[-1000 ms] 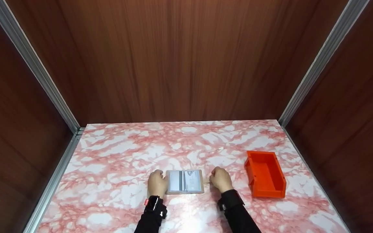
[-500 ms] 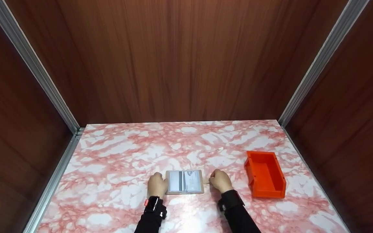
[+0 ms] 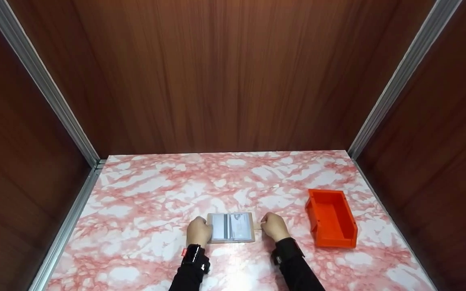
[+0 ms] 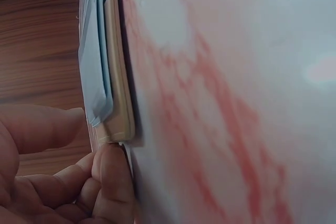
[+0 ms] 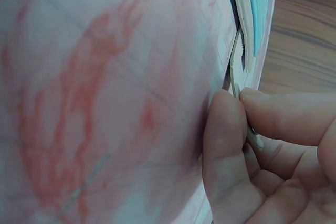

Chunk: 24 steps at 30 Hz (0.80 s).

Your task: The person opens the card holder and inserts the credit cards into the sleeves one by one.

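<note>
An open card holder (image 3: 231, 227) with clear sleeves lies flat on the pink marble table (image 3: 156, 190), between my two hands. My left hand (image 3: 198, 232) holds its left edge with curled fingers. In the left wrist view a fingertip (image 4: 111, 166) touches the beige corner of the holder (image 4: 118, 103) and the thumb lies above it. My right hand (image 3: 274, 226) sits at the holder's right edge. It pinches a thin pale card (image 5: 236, 85) between thumb and forefinger, and the card sticks out of the holder (image 5: 252, 24).
An empty orange plastic bin (image 3: 331, 218) stands on the table to the right of my right hand. Brown wood-grain walls with metal corner strips (image 3: 75, 133) close in the table at the back and on both sides.
Both hands have shifted very slightly toward me. The card holder and the bin have not moved.
</note>
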Tool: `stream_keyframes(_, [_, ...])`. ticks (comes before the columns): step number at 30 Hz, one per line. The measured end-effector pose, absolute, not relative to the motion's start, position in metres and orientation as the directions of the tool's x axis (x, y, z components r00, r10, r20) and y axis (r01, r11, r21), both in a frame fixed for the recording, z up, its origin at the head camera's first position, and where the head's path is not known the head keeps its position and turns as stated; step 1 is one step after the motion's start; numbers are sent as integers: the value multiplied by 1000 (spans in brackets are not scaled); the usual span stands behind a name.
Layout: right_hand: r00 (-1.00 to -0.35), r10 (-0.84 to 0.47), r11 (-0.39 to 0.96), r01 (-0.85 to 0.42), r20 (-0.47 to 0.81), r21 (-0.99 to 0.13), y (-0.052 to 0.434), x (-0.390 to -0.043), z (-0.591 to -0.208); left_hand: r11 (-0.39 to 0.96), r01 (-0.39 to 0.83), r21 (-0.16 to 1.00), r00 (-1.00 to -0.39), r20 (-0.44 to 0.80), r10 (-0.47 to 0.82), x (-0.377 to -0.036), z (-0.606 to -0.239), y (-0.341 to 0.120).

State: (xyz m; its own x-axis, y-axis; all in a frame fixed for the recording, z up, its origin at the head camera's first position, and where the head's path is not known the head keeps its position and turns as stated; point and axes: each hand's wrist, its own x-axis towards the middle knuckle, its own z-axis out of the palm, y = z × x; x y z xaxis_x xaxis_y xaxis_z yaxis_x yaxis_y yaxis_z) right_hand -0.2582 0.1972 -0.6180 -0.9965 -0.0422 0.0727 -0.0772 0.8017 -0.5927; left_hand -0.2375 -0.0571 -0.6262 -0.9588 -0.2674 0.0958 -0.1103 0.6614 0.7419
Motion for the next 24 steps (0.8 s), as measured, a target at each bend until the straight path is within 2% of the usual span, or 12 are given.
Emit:
stream_keyframes(10, [-995,-48,796,-92,89,-598,198,-259,-621,621,-134,772,-960,55,-275,-238,-627,-59])
stream_keyframes(19, [-996,-43,793,-80,75,-605,198,-259,-620,611,-80,788,-958,109,-267,-239,-625,-58])
stream_keyframes(24, [-996,-42,792,-78,74,-606,198,-258,-619,600,-74,796,-963,101,-252,-239,-617,-57])
